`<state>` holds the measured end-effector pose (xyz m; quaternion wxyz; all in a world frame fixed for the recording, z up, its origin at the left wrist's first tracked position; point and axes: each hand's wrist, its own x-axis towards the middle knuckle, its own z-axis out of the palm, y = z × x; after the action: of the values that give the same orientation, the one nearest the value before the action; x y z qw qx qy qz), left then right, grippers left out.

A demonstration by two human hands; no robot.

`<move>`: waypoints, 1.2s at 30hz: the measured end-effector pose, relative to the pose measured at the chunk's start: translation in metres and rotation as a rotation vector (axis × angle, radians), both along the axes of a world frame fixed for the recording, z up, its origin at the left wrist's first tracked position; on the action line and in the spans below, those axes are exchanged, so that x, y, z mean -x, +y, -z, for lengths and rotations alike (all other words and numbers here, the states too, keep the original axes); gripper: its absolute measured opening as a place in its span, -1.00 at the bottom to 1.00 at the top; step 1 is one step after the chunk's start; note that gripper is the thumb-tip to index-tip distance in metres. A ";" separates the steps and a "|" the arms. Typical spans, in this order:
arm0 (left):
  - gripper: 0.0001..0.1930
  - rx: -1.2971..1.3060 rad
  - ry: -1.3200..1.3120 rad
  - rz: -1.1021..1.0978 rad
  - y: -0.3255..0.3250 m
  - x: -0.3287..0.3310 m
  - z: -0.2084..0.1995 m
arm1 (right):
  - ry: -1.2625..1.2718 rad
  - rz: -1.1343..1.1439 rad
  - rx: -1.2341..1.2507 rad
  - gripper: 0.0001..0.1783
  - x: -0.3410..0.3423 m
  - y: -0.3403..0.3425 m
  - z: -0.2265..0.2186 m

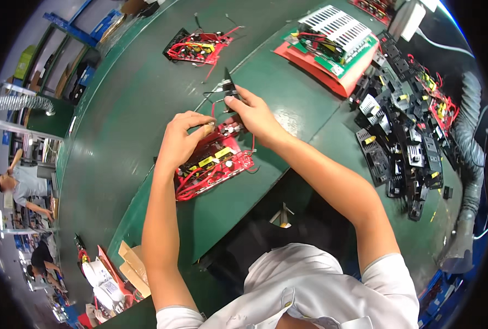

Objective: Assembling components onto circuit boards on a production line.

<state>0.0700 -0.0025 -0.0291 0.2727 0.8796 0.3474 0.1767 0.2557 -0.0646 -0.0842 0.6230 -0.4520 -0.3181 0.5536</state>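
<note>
A red circuit board [216, 167] with black parts, yellow-labelled components and thick red wires lies on the green table in front of me. Over its far left side my left hand [184, 137] is closed, thumb and fingers pinched together. A thin red wire [213, 109] rises beside those fingertips; whether they hold it is hidden. My right hand [255, 115] grips a small black end panel [228, 83] between thumb and fingers, tilted upright above the board's far end. Wires run between the panel and the board.
Another red wired board [200, 47] lies farther off. At the back right a white slotted cover [336, 30] sits on a green board over red sheets. Many black panels [400, 126] are heaped at the right, beside a grey flexible duct [471, 142]. Co-workers [30, 186] are at far left.
</note>
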 end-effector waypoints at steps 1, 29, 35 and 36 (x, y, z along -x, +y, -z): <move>-0.78 -0.006 0.030 0.028 0.004 0.005 -0.005 | -0.005 -0.012 0.014 -0.39 0.000 -0.001 -0.002; -0.80 -0.289 -0.196 -0.054 -0.020 0.000 0.009 | -0.359 0.039 -0.080 -0.35 0.032 -0.016 -0.012; -0.76 -0.243 -0.177 -0.030 -0.023 -0.001 0.009 | -0.117 -0.031 -0.054 -0.28 0.030 -0.016 -0.005; -0.73 -0.258 -0.200 -0.007 -0.024 -0.001 0.004 | -0.154 -0.005 -0.096 -0.29 0.028 -0.015 -0.001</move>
<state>0.0712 -0.0260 -0.0330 0.1902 0.8842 0.2960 0.3073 0.2279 -0.0795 -0.0832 0.6162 -0.4623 -0.3922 0.5028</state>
